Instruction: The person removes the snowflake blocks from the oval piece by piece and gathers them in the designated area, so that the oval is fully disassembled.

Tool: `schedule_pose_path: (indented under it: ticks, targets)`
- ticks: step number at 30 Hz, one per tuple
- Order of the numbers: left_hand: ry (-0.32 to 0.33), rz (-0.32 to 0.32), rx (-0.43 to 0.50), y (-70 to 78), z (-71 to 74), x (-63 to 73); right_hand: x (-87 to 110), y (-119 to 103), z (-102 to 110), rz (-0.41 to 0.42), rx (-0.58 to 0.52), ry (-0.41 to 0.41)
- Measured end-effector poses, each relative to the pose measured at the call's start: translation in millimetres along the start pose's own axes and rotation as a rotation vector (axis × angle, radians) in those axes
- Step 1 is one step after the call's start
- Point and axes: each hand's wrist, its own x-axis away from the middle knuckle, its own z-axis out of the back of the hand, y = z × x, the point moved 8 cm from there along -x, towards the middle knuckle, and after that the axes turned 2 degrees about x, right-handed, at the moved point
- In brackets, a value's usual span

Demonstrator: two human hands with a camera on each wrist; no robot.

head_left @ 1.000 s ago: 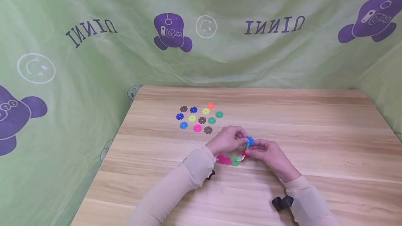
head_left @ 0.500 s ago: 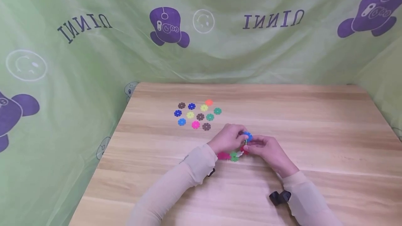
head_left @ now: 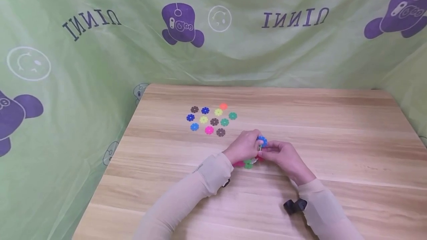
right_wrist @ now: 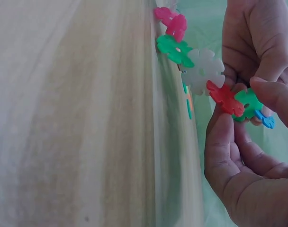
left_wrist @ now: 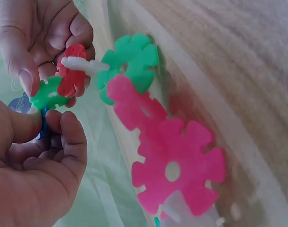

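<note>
In the head view, my left hand (head_left: 245, 144) pinches a blue notched plastic disc (head_left: 263, 141) between thumb and fingers. Facing it, my right hand (head_left: 287, 158) pinches a green notched disc (right_wrist: 249, 104) whose edge meets the blue one. From the green disc hangs a linked chain: a red disc (right_wrist: 224, 98), a white disc (right_wrist: 203, 71), a second green disc (left_wrist: 130, 64) and pink discs (left_wrist: 179, 165). Another white disc (left_wrist: 191, 215) joins the pink at the bottom of the left wrist view. My left hand and wrist hide part of the chain in the head view.
Loose notched discs lie flat on the wooden table (head_left: 333, 129), left of and beyond my hands; among them are a pink disc (head_left: 209, 130), a brown disc (head_left: 221, 132) and an orange disc (head_left: 223, 106). A green printed curtain (head_left: 233, 58) surrounds the table.
My left fingers have drawn in over the blue disc, covering more of it, and both hands sit slightly closer together. The chain stays linked; the head view has shifted a little.
</note>
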Motion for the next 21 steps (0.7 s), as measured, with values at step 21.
schedule_pose_path:
  ticks: [21]
  targets:
    - [0.365, 0.220, -0.018, -81.5, 100.0, -20.1, 15.5, 2.5, 20.7, -0.025, -0.015, 0.018]
